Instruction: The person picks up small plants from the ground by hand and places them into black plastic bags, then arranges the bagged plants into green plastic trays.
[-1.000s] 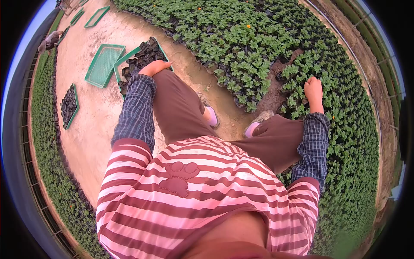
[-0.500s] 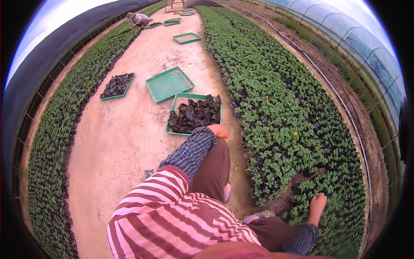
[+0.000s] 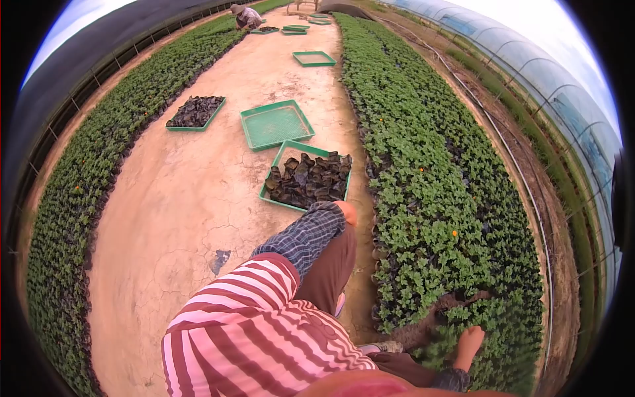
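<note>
My left hand rests on my bent knee at the end of a plaid sleeve. Its fingers are mostly hidden behind the sleeve and knee. Just beyond it, a green plastic tray holds many crumpled black plastic pots. On the right, my right hand is low among the leafy seedlings. Its fingers look curled together, and whatever they hold is hidden by the leaves. Beside that hand, a patch of bare soil shows between the plants.
An empty green tray touches the pot-filled one, and another tray of dark pots lies left. More trays are scattered up the pale path. Seedlings line the left side. A crouching person works far off.
My view has shifted, so the trays and path sit farther right and higher. My right hand has moved down slightly among the leaves. My left hand stays on my knee.
</note>
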`<state>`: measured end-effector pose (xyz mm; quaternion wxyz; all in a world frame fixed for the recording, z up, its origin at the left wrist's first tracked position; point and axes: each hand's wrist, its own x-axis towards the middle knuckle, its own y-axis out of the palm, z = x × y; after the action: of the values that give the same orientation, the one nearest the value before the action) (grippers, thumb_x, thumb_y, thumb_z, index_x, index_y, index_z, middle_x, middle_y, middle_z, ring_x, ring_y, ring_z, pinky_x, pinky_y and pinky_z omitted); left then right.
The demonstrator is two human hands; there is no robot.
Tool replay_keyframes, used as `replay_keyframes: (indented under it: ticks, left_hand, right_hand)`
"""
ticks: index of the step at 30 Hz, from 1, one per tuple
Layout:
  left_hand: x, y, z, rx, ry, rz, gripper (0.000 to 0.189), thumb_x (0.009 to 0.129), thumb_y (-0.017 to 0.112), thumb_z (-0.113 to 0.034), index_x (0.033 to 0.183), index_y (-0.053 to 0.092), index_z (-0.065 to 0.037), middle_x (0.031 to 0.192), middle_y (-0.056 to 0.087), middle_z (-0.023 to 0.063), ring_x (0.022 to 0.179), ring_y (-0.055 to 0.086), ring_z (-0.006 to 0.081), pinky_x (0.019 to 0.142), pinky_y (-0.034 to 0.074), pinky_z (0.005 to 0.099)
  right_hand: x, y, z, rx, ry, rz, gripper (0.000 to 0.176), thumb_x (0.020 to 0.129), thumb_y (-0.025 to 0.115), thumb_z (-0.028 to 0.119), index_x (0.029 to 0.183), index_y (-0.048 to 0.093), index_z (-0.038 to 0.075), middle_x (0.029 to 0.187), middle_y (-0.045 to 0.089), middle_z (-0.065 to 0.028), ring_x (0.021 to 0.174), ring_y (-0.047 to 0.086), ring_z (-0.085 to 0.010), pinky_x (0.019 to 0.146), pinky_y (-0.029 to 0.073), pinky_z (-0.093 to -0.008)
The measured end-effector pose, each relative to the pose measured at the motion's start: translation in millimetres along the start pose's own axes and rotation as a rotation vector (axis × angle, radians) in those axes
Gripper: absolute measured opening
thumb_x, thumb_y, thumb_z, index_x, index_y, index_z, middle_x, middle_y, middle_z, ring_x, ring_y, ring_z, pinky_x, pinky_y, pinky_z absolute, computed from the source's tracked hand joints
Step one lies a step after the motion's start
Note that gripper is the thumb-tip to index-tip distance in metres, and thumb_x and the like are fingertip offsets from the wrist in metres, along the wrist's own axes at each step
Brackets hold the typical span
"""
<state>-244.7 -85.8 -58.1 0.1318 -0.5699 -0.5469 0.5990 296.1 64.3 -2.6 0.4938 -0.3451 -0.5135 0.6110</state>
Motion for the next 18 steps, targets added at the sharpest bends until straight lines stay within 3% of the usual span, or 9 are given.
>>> replay_keyframes:
  ticks: [7,9,17,18]
  left_hand:
    - [-7,-2,2,0.015,0.049,0.006,0.05,0.083,0.055,-0.048,0.113,0.064,-0.009,0.12,0.059,0.0128,0.112,0.053,0.0305,0.091,0.043,0.0428]
    - [-8,-2,6,-0.088,0.071,-0.051,0.053,0.075,0.064,-0.047,0.102,0.067,-0.002,0.106,0.065,0.017,0.099,0.061,0.0299,0.081,0.047,0.041]
    - [-21,-8,6,-0.165,0.033,-0.019,0.054,0.078,0.062,-0.051,0.1,0.069,-0.003,0.102,0.066,0.0149,0.095,0.062,0.0288,0.08,0.046,0.0387]
    - [-24,-15,5,-0.222,-0.038,0.121,0.059,0.077,0.062,-0.054,0.114,0.065,-0.008,0.121,0.06,0.0122,0.107,0.057,0.0265,0.089,0.043,0.0387]
  right_hand:
    - [-1,-2,3,-0.043,0.007,0.005,0.009,0.088,0.052,0.003,0.084,0.043,0.001,0.091,0.04,-0.0128,0.073,0.042,-0.0268,0.062,0.034,-0.0393]
    - [-2,-2,4,-0.027,0.02,-0.003,0.01,0.088,0.052,0.002,0.084,0.043,0.001,0.092,0.04,-0.0132,0.073,0.042,-0.0268,0.062,0.035,-0.0394]
    - [-6,-5,0,-0.033,0.066,-0.048,0.01,0.086,0.054,0.003,0.083,0.045,0.001,0.09,0.042,-0.0145,0.074,0.045,-0.0287,0.066,0.039,-0.0422]
    - [-9,-7,-1,-0.021,0.06,-0.059,0.01,0.086,0.054,0.003,0.082,0.045,0.0,0.089,0.042,-0.0146,0.075,0.044,-0.0292,0.066,0.038,-0.0423]
